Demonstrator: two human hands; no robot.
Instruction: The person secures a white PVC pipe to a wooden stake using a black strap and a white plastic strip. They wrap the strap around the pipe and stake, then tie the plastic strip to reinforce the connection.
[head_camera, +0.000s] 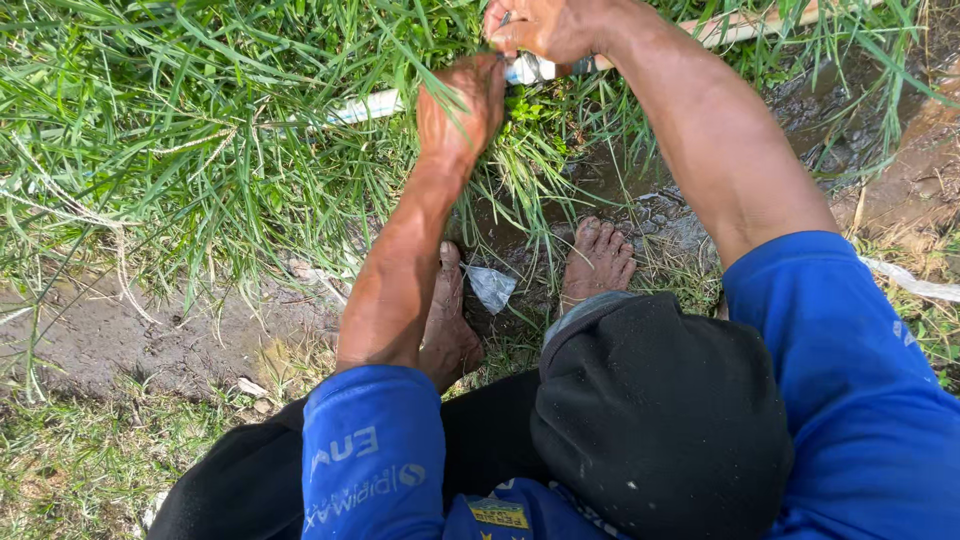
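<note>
Two hands on one pipe, that's what I read from my remote seat. The white pipe lies in the tall grass at the far side of the scene, long axis running left to right and rising slightly toward the far right, where a tan stretch of it shows past the wrist. Left hand is curled down over the pipe from the near side, fingers wrapped narrow around it just left of the joint. Right hand is a bit farther and to the right, fingers pinched tight at the pipe's top; I can't tell whether it holds a small tool or only the pipe. A short white-and-dark fitting shows between the two hands, touching both. The left hand sits nearer to the fitting's near face; the right hand covers its far side. Count: one pipe run, one fitting, two bare feet — left foot and right foot — planted in wet mud near the body. One scrap of clear plastic lies between the feet. One thin pale cord loops through the grass at left. Blue sleeves, dark trousers over the knees at the near edge.
</note>
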